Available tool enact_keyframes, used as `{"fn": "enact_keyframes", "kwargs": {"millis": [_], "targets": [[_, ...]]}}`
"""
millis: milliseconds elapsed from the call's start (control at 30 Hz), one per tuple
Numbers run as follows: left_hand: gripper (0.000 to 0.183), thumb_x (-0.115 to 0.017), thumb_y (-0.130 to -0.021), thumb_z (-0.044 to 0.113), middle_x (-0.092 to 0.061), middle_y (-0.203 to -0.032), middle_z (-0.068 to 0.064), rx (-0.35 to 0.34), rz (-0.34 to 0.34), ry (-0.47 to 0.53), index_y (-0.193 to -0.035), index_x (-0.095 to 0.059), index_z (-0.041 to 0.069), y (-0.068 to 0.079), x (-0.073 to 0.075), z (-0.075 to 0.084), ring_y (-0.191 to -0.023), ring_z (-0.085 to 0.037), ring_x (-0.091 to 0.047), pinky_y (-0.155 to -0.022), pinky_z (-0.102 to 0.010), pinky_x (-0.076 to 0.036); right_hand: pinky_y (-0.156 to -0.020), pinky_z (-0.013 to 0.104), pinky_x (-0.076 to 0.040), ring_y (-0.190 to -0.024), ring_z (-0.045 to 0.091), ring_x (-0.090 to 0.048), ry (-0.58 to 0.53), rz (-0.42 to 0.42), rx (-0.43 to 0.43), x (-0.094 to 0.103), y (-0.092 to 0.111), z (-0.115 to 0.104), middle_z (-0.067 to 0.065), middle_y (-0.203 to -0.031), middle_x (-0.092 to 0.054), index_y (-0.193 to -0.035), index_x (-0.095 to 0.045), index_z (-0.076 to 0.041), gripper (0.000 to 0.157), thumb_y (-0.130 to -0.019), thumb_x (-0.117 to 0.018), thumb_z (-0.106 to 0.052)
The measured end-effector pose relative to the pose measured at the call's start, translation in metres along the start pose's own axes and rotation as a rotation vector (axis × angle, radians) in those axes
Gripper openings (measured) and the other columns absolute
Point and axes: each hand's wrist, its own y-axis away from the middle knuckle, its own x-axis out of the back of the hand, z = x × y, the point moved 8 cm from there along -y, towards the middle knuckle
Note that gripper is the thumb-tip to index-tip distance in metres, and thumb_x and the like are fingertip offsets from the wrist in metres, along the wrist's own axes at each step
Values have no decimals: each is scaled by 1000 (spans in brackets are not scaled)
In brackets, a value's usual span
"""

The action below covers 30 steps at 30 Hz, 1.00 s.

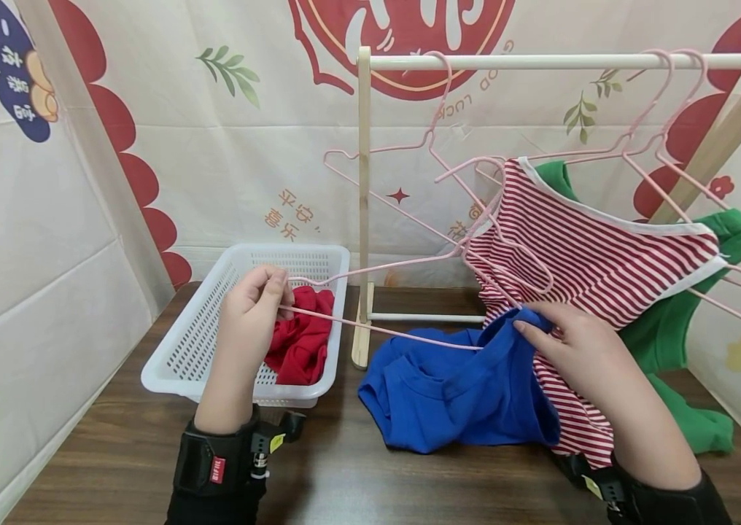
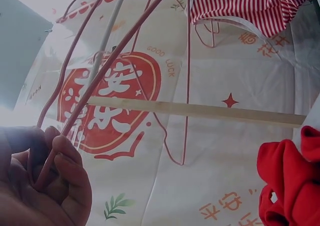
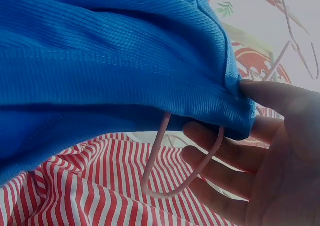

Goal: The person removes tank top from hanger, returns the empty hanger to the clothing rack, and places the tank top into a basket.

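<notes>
In the head view my left hand (image 1: 246, 313) grips one end of a pink hanger (image 1: 377, 327), its hook pointing up. The left wrist view shows the fingers of that hand (image 2: 55, 181) curled round the hanger's bend. My right hand (image 1: 583, 357) pinches the edge of a blue garment (image 1: 462, 401), which hangs in folds low over the table. The hanger's other end runs into this garment. In the right wrist view, a rounded pink hanger end (image 3: 172, 194) pokes out from under the blue fabric (image 3: 120, 80), beside the right fingers.
A wooden rack with a white rail (image 1: 541, 63) carries several pink hangers. A red-and-white striped garment (image 1: 580, 248) and a green garment (image 1: 659, 339) hang at its right, close behind my right hand. On the left a white plastic basket (image 1: 170, 372) holds a red garment (image 1: 301, 343).
</notes>
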Motion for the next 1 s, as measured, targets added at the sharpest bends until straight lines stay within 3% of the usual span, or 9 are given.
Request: {"fn": "enact_keyframes", "kwargs": {"millis": [433, 1000], "targets": [[25, -50, -101, 10, -52, -74, -12, -16, 61, 50, -84, -54, -8, -1, 18, 0, -62, -17, -54, -60, -22, -52, -88, 66, -40, -115, 46, -52, 23, -53, -22, -7, -3, 7, 27, -130, -56, -134, -56, -4, 59, -99, -48, -51], [24, -52, -101, 13, -55, -73, -7, -33, 119, 13, -86, -57, -6, -1, 35, 4, -61, -18, -54, -61, -22, -53, -93, 68, -36, -118, 50, -48, 70, -86, -72, -12, -9, 21, 32, -130, -52, -134, -53, 5, 63, -99, -49, -48]]}}
